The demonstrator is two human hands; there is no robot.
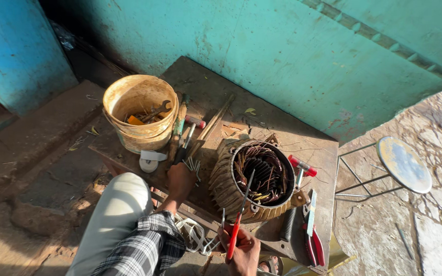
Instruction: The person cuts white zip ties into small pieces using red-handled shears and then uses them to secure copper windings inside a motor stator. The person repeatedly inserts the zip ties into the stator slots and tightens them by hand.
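From the head camera, the right hand [242, 249] is clamped on a red-handled screwdriver [239, 220], its tip inside the motor stator [254, 180] on the wooden table [205, 82]; the left hand [181, 180] rests beside the stator, fingers curled on the tabletop, near a bucket [139, 112] of tools.

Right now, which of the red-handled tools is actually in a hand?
The long red-handled screwdriver, gripped by the right hand, its shaft reaching into the motor winding. The red-handled pliers and the red-tipped hammer lie untouched on the table.
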